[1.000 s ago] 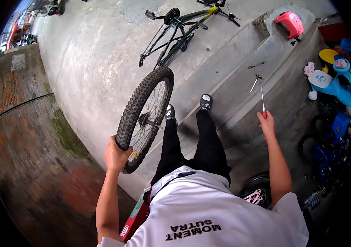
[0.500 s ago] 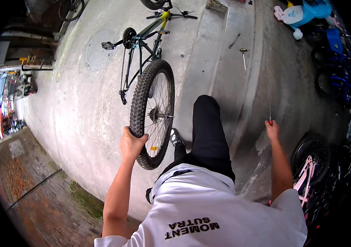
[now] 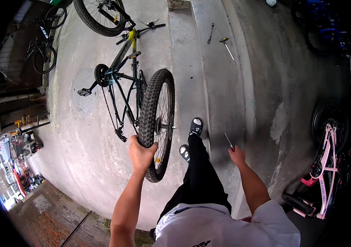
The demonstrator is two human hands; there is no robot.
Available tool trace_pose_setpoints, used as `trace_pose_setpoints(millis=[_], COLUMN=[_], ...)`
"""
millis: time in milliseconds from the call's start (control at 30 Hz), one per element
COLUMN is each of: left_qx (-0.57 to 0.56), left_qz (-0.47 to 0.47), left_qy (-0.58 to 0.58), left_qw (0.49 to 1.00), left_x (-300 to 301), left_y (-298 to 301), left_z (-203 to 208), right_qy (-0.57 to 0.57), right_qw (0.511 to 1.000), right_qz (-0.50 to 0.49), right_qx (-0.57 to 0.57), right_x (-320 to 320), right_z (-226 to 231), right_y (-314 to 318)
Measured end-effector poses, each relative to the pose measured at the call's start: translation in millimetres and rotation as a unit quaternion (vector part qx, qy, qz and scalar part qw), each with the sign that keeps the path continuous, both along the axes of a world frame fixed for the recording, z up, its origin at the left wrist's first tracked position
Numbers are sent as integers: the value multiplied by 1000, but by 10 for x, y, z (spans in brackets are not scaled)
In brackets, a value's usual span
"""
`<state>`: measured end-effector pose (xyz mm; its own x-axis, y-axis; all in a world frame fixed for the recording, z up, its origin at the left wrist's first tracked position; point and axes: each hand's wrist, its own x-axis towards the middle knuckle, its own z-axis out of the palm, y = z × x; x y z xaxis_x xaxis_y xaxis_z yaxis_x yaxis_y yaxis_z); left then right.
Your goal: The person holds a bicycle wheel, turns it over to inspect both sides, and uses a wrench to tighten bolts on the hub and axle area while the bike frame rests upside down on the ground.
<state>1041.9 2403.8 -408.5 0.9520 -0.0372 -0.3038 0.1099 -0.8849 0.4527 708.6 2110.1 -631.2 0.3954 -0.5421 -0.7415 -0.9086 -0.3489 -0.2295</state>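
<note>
My left hand [image 3: 141, 154] is closed around the knobbly tyre of a bicycle wheel [image 3: 145, 119], thumb on its near side. The wheel stands upright, off the frame, with its hub and spokes showing. Just beyond it a dark green and yellow bicycle frame [image 3: 122, 76] lies over, its chain and derailleur hanging free and its front wheel [image 3: 97, 18] still fitted. In my right hand [image 3: 237, 155], held out to the right above the step, is a screwdriver [image 3: 228, 140] with a red handle and a thin shaft pointing away.
A wrench [image 3: 211, 33] and a T-handled tool [image 3: 227, 48] lie on the concrete step. A pink bicycle frame [image 3: 328, 168] lies at the right, blue bikes [image 3: 328, 37] beyond it. Other bicycles [image 3: 44, 53] stand at the far left, and a brick patch [image 3: 47, 214] is at the near left.
My right hand has come inward toward my body with the screwdriver. My view has turned, and my feet now stand together beside the step. The left hand keeps its hold on the wheel.
</note>
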Motion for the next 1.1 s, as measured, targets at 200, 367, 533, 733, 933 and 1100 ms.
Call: trace_pose_setpoints(millis=[200, 367, 533, 733, 933, 1100], left_qx=[28, 6, -66, -112, -122, -175], left_qz=[-55, -140, -97, -91, -83, -113], left_qy=[40, 16, 84, 32, 61, 36], left_qw=[997, 990, 990, 989, 987, 977], left_x=[104, 190, 398, 447, 457, 457], left_y=[-311, -468, -505, -150, -232, -343], left_z=[-885, -1398, -1361, -1548, -1508, -1570], right_qy=[-56, -74, -135, -130, -342, -392], right_qw=[997, 991, 968, 954, 910, 842], right_qz=[-39, -54, -48, -67, -204, -296], right_qx=[-26, -102, -209, -262, -115, 224], right_x=[919, 1427, 1797, 1526, 1879, 2420], right_z=[-1054, -2125, -2701, -3110, -2766, -2553], right_y=[46, -269, -464, -520, 241, 1219])
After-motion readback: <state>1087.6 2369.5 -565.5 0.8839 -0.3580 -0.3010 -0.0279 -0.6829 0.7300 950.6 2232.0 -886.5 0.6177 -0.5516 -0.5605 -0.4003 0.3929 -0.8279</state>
